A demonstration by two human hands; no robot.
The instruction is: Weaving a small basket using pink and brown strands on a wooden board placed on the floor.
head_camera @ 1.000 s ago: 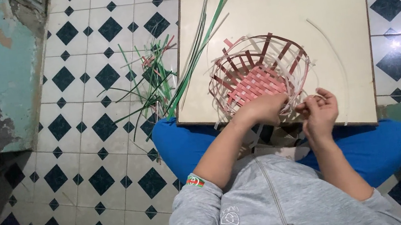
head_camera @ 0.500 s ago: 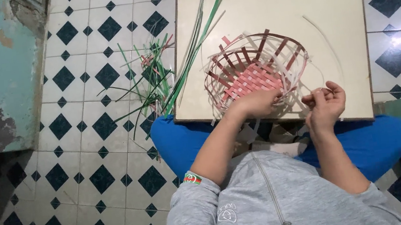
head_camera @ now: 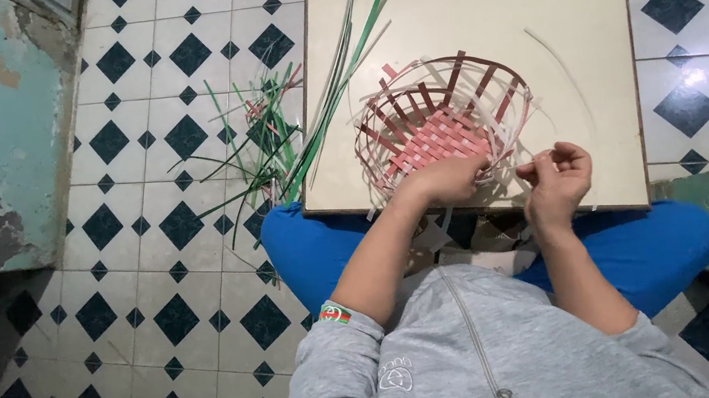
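On the cream board (head_camera: 477,25) lying across the person's blue-clad lap, a half-woven basket (head_camera: 442,122) is sitting near the board's front edge, close enough for both hands to be working it without stretching. Its pink and white woven bottom is lying flat on the board, while dark red uprights are standing up around it and fanning outward, bound by a few thin pale rounds, so the side wall is only partly built.

At the basket's near rim, the left hand (head_camera: 446,181) is resting with fingers curled and pressed against the weave, seemingly steadying the rim so it does not slide or tip while the strand is being pulled. Whether it is also gripping an upright is hard to tell from above.

Just to the right of the basket, the right hand (head_camera: 558,177) is pinching a thin pale strip (head_camera: 517,160) between thumb and fingertips, the other fingers folded in. That strip is running from the pinch back toward the rim beside the left hand, which suggests it is being kept taut so the weave sits tight.

Along the board's left edge, a bundle of long green and pale strips (head_camera: 340,76) is lying lengthwise, within easy reach as spare material. Off that edge, on the black-and-white tiled floor (head_camera: 155,248), a loose heap of green and pink offcuts (head_camera: 264,147) is scattered out of the working area. A curved pale strip (head_camera: 567,77) is lying alone on the board to the right of the basket.
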